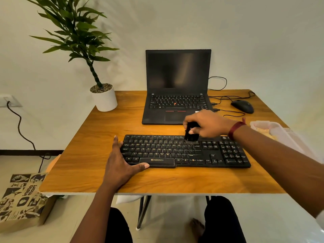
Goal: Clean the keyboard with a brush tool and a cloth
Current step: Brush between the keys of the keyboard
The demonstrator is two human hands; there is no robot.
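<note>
A black keyboard point(219, 155) lies across the front half of the wooden table point(87, 163). My right hand point(208, 123) grips a small black brush tool point(191, 135), whose bristles touch the keys near the upper middle of the keyboard. My left hand point(121, 165) rests flat on the table, fingers apart, with its fingers against the keyboard's left end and the thumb along the front edge. A yellowish cloth point(263, 133) seems to lie in a clear plastic container at the right edge.
An open black laptop point(177, 88) stands behind the keyboard. A black mouse point(242, 106) with cables lies at the back right. A white potted plant point(104, 99) stands at the back left corner. The clear plastic container point(280, 132) is on the right; a paper bag point(22, 197) sits on the floor.
</note>
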